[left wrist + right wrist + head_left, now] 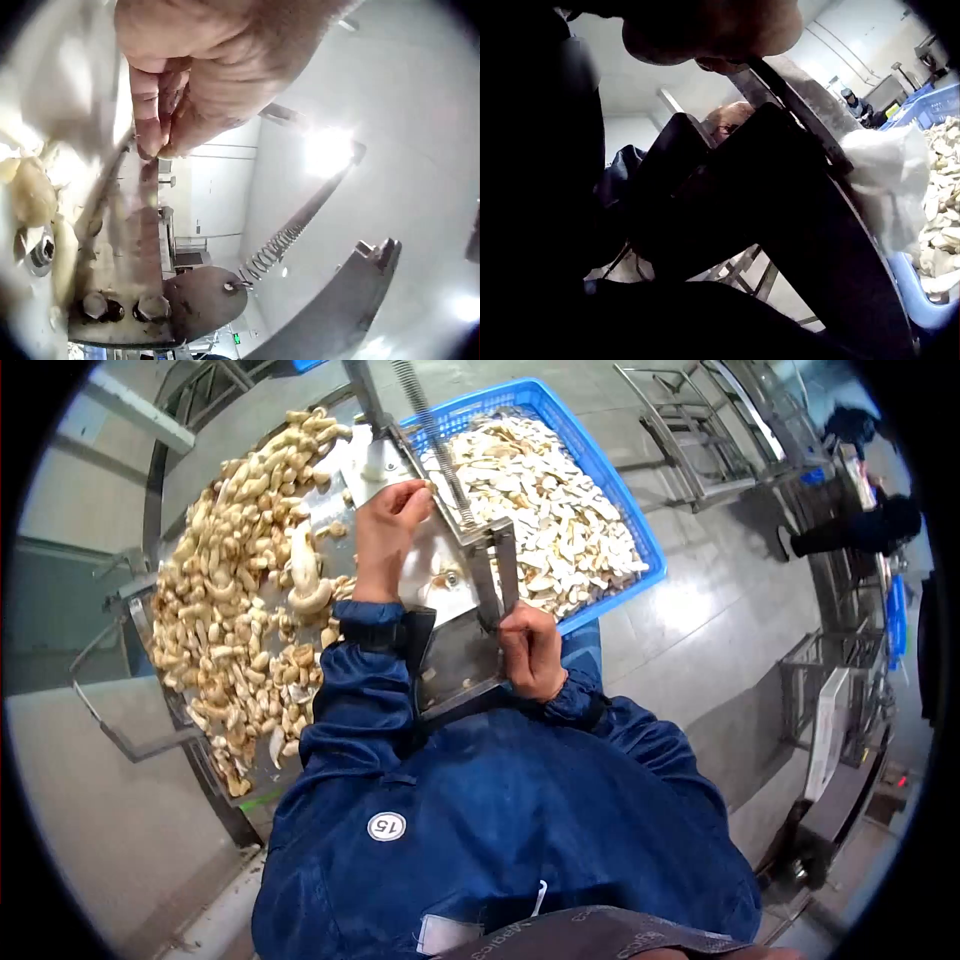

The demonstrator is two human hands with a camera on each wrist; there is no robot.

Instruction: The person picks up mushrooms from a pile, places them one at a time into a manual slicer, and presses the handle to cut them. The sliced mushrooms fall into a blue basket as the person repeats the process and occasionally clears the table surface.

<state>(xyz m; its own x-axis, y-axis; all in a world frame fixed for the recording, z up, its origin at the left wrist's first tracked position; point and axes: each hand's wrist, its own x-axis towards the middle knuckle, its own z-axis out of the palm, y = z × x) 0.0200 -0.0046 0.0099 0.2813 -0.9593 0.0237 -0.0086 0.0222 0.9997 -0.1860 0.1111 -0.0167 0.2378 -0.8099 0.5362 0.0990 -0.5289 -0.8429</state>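
Observation:
At the cutter's blade guide, my left hand [388, 530] has its fingertips and thumb together, pinching a small bit of mushroom that is mostly hidden. In the left wrist view, the fingertips [152, 142] sit right by the metal guide plate [131, 240]. My right hand [533, 650] grips the end of the cutter's lever [506, 565], which lies low beside the frame. A long spring [435, 440] runs along this lever cutter. Whole mushrooms [235, 580] are heaped left of it. White sliced mushrooms [535, 490] fill the blue basket [640, 525] on the right.
A metal tray table [330, 505] carries the heap, with one large mushroom [305, 570] near the left wrist. Metal racks [690, 440] stand on the tiled floor beyond the basket. Another person [870, 525] is at the far right.

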